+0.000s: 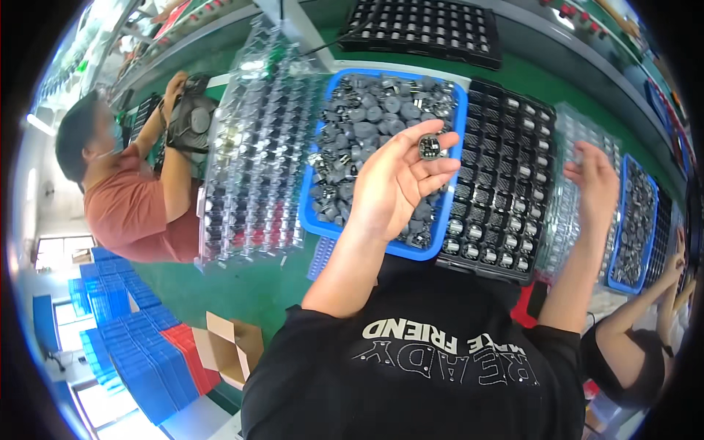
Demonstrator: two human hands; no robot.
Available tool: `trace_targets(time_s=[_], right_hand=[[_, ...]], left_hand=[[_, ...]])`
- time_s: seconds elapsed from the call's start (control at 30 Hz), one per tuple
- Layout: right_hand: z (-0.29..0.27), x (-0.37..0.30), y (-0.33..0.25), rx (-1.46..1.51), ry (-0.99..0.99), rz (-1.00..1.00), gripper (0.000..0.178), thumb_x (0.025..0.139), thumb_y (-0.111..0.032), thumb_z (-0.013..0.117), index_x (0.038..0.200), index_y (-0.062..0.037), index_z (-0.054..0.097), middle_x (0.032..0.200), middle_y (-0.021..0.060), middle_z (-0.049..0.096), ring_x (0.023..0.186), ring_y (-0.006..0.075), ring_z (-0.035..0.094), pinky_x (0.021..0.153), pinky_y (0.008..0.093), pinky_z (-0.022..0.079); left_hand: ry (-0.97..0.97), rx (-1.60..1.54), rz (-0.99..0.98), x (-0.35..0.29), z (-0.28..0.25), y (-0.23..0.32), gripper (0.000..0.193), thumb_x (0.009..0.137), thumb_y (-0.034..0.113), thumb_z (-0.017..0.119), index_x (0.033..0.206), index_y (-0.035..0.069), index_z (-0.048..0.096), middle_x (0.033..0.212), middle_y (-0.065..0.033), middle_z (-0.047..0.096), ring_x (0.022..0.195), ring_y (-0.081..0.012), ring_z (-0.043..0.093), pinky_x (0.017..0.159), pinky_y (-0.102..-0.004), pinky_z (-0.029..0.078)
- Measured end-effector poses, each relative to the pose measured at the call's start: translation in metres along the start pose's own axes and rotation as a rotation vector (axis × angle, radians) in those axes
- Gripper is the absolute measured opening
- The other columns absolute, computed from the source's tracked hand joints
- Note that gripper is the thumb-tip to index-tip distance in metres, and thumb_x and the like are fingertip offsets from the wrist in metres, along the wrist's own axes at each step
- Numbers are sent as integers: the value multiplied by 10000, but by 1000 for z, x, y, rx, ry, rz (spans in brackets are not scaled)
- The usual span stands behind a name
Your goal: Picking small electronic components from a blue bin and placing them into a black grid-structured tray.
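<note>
My left hand (392, 180) is turned palm up over the blue bin (334, 231). Its fingertips close on a small round electronic module (430, 147) with a dark circuit-board face. Below it the bin is heaped with grey round-capped parts (359, 132) of similar size. Over the clear plastic tray (561, 242) on the right, my right hand (595, 180) is raised, its fingers loosely bent and apart. I see nothing between them. Between my hands lies a black tray (499, 176) of square pockets, several holding small metallic round parts (473, 233).
A stack of clear blister trays (257, 154) stands left of the bin. Behind it is another black tray (422, 33). A second blue bin (634, 227) lies at far right. Co-workers sit at left (139, 191) and right (631, 352). An open carton (231, 348) is behind on the left.
</note>
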State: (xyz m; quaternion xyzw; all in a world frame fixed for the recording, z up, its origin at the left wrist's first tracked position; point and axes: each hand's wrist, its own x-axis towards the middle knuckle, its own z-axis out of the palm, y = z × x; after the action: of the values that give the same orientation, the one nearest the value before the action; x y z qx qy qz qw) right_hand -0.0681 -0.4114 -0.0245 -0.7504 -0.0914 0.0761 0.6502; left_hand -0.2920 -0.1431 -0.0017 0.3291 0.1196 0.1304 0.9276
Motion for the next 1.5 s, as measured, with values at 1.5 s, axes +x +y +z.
trace_targets(time_s=[1.5], right_hand=[[103,-127,-68,-144,-230,-897,262,780,-128,851,968,2,722,875,110,710,763,243,690,672,318,562]], left_hand=[[-251,204,178,-33,14,-29,308,872,-28,729,1144,8,589,1263,-253,642,1168,-275,645,981,-388,544]])
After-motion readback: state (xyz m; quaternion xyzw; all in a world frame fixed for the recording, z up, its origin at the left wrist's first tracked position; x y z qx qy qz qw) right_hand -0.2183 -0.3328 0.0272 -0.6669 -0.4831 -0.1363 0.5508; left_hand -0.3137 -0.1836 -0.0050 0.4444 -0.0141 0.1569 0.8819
